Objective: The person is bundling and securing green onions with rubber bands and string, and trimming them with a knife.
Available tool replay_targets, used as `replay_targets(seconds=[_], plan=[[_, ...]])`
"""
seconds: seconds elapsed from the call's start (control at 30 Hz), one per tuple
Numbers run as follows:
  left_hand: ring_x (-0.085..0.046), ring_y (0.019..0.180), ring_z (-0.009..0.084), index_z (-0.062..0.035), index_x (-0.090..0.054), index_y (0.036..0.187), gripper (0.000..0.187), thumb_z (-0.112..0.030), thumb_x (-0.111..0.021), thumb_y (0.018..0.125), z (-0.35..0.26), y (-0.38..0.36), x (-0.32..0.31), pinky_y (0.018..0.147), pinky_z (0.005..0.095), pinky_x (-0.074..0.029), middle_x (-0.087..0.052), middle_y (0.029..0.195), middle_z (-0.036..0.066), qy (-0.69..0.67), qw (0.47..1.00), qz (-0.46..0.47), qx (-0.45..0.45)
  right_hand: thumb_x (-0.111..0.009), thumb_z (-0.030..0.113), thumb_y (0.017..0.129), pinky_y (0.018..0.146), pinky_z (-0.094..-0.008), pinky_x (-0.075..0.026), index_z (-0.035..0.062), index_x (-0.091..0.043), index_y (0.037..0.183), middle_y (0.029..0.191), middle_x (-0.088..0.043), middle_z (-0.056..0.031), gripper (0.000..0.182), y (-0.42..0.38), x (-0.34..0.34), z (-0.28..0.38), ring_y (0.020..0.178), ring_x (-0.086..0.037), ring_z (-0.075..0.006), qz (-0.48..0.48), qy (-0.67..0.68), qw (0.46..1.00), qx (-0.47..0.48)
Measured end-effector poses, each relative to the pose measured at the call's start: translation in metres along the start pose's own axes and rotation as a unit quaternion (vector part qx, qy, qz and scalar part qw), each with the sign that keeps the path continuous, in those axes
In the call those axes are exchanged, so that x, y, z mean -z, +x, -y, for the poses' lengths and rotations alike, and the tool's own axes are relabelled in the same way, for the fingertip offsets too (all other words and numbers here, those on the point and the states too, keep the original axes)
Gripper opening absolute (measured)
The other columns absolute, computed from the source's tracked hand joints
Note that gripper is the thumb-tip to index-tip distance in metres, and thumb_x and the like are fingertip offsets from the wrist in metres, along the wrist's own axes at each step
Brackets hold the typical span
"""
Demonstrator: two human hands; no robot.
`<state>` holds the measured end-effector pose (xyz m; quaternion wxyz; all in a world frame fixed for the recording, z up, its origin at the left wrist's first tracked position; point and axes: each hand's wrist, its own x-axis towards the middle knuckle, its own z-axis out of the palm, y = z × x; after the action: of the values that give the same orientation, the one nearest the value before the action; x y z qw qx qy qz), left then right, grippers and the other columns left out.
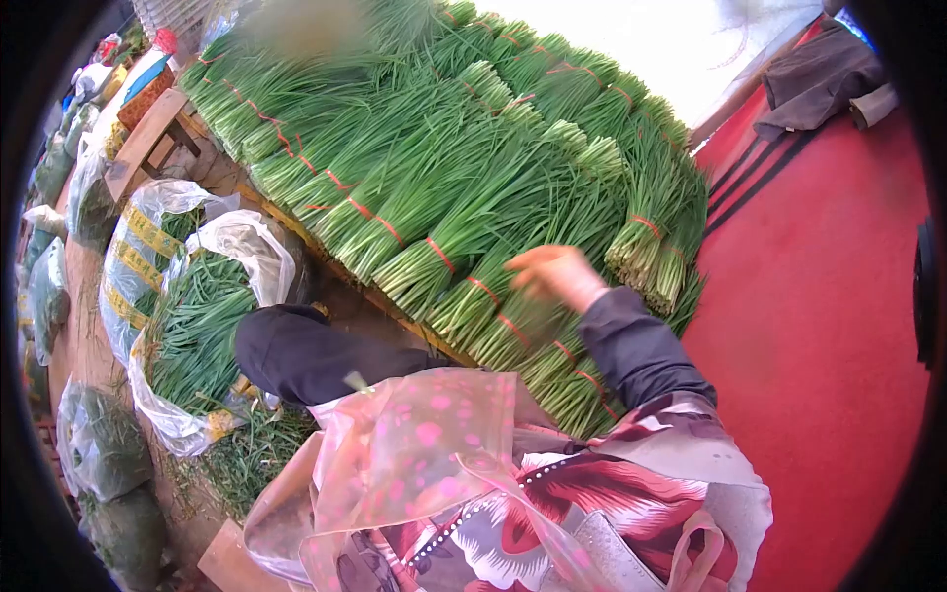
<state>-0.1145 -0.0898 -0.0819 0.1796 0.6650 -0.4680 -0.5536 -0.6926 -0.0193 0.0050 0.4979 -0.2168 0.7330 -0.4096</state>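
Note:
My right hand (560,276), in a dark sleeve, is over the near bundles of a large stack of green chives (424,158). It is slightly blurred, with fingers stretched to the left and nothing visible in them. Beneath and beside it lie chive bundles (538,316) tied with red bands (483,289), their pale cut ends facing me. To the right of the hand, another tied bundle (641,237) stands with its stems downward. My left hand does not show. A translucent pink apron (424,444) covers my lap, and a small pale green scrap (357,383) lies at its upper edge.
An open plastic bag (212,232) of loose chives stands left of my knee (296,345), with trimmings (256,449) on the floor. Filled bags (104,444) line the far left. A wooden stool (148,143) is behind. Red surface (809,326) lies right, dark cloth (819,79) on it.

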Motion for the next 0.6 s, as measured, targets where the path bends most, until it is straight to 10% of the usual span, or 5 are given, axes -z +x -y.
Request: replay_targets(seconds=[0.1, 0.2, 0.4, 0.6], plan=[[-0.064, 0.082, 0.021, 0.0047, -0.068, 0.101, 0.036, -0.026, -0.067, 0.083, 0.002, 0.002, -0.001, 0.075, 0.0329, -0.05, -0.068, 0.093, 0.016, 0.005, 1.0, 0.008, 0.014, -0.055, 0.012, 0.085, 0.054, -0.0261, -0.044, 0.0065, -0.062, 0.117, 0.089, -0.07, -0.0048, 0.033, -0.005, 0.123, -0.07, 0.066, -0.063, -0.0121, -0.35, 0.168, 0.918, 0.078], [-0.064, 0.082, 0.021, 0.0047, -0.068, 0.101, 0.036, -0.027, -0.067, 0.083, 0.005, 0.004, -0.004, 0.075, 0.0329, -0.05, -0.068, 0.092, 0.015, 0.008, 1.0, 0.008, 0.027, -0.057, 0.016, 0.091, 0.051, -0.0282, -0.048, 0.003, -0.054, 0.124, 0.106, -0.067, -0.015, 0.035, -0.017, 0.237, -0.175, 0.07, -0.067, -0.0187, -0.446, 0.259, 0.856, 0.022], [-0.064, 0.081, 0.0209, 0.0047, -0.068, 0.1, 0.036, -0.027, -0.067, 0.083, 0.007, 0.0, -0.002, 0.074, 0.0328, -0.05, -0.069, 0.091, 0.015, 0.012, 0.999, -0.005, 0.044, -0.053, 0.035, 0.097, 0.054, -0.0279, -0.048, 0.0037, -0.044, 0.135, 0.131, -0.053, -0.0215, 0.051, 0.005, 0.222, -0.202, 0.082, -0.068, -0.0224, -0.361, 0.23, 0.887, -0.174], [-0.064, 0.08, 0.0207, 0.0047, -0.068, 0.099, 0.036, -0.027, -0.067, 0.083, 0.013, -0.005, -0.003, 0.074, 0.0328, -0.05, -0.069, 0.091, 0.015, 0.007, 0.998, -0.015, 0.056, -0.044, 0.047, 0.099, 0.061, -0.025, -0.044, 0.0181, -0.043, 0.138, 0.135, -0.054, -0.0026, 0.049, 0.034, 0.249, -0.251, 0.096, -0.059, -0.0106, -0.344, 0.313, 0.866, -0.182]])
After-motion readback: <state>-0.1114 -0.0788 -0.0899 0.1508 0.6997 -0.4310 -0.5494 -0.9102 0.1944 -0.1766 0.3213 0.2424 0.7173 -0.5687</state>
